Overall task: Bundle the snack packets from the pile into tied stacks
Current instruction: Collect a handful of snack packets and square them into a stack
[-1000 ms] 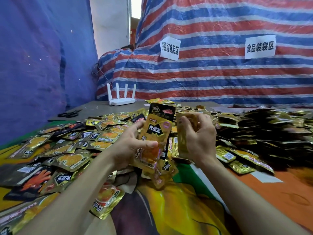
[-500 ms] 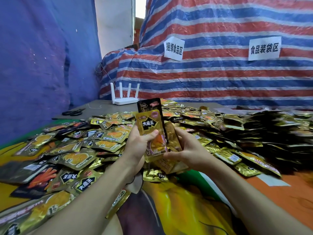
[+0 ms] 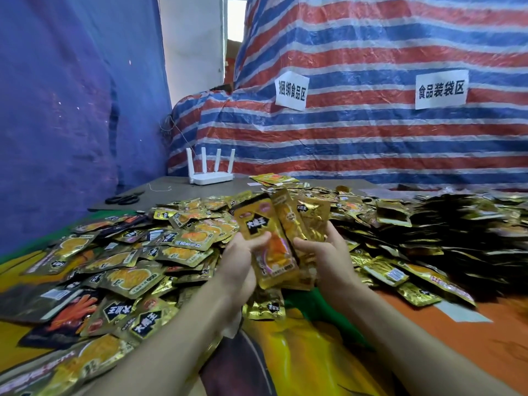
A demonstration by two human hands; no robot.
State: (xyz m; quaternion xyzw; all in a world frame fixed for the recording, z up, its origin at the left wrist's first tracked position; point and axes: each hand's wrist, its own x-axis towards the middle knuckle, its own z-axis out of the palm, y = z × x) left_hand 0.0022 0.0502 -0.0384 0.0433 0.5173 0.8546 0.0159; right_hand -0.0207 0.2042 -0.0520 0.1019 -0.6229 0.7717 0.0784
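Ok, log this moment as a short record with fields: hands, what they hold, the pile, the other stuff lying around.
left hand: grips the held packets from the left, thumb across the front one
right hand: grips the same packets from the right
held packets: several gold ones, upright, fanned, no tie visible
pile: loose packets spread behind and to both sides of the hands
router: white, four antennas, on the grey table at the back
scissors: black, flat, far left
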